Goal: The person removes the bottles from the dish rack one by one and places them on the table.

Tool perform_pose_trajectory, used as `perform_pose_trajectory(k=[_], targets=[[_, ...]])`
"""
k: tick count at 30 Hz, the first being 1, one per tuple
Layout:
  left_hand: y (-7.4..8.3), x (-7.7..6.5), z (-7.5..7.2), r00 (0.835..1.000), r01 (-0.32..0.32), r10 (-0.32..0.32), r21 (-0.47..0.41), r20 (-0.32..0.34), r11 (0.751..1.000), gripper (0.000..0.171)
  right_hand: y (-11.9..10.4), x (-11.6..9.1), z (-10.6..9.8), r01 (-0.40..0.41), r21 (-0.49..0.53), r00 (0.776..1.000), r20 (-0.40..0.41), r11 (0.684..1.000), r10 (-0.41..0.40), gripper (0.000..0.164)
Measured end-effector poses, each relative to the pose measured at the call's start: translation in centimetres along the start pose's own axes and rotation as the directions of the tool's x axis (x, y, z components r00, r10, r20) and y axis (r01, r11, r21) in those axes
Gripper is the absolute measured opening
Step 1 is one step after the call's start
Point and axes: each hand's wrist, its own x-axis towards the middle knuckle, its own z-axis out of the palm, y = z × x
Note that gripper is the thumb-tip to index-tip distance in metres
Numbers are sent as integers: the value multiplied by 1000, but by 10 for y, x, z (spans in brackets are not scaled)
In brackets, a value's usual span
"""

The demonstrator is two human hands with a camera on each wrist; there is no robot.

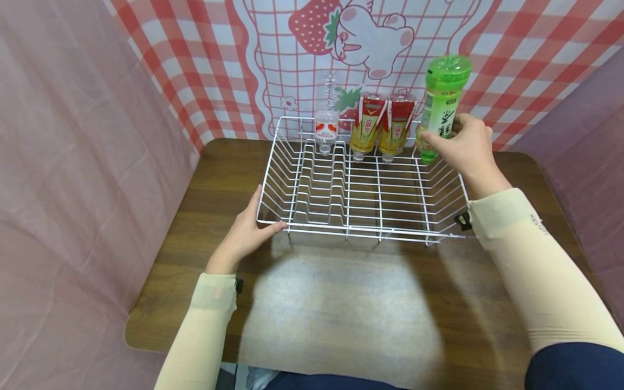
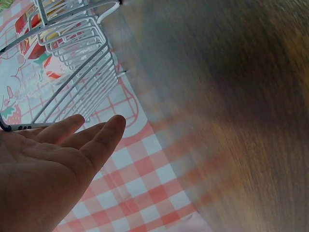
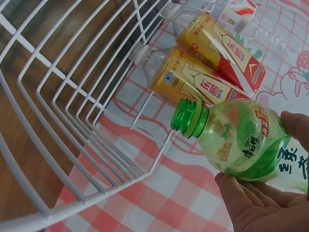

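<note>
My right hand (image 1: 469,146) grips a green plastic bottle (image 1: 442,103) that is upside down, its uncapped neck pointing down into the right back corner of a white wire dish rack (image 1: 361,230). Thumb and fingers are around the label in the right wrist view. To its left, two red-and-yellow bottles (image 1: 369,124) lean neck-down side by side against the back of the rack. Farther left stands a clear bottle (image 1: 326,127) with a red-and-white label, also upside down. My left hand (image 1: 246,227) rests with extended fingers against the rack's front left corner, thumb along the front rim.
The rack stands on a dark wooden table (image 1: 195,216) with rounded corners. Behind it hangs a red-and-white checked cloth (image 1: 205,70) with strawberry drawings. Pink curtains (image 1: 58,162) close off both sides. Wavy wire dividers (image 1: 336,184) fill the rack's left part.
</note>
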Motion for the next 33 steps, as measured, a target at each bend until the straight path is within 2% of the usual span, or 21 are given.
perform_pose_trajectory(k=[33], targets=[[-1,0,0,1000,-11,11,-2,6,1000,115,-10,-15,-6,73,-34,997,-8,997,-74,82]])
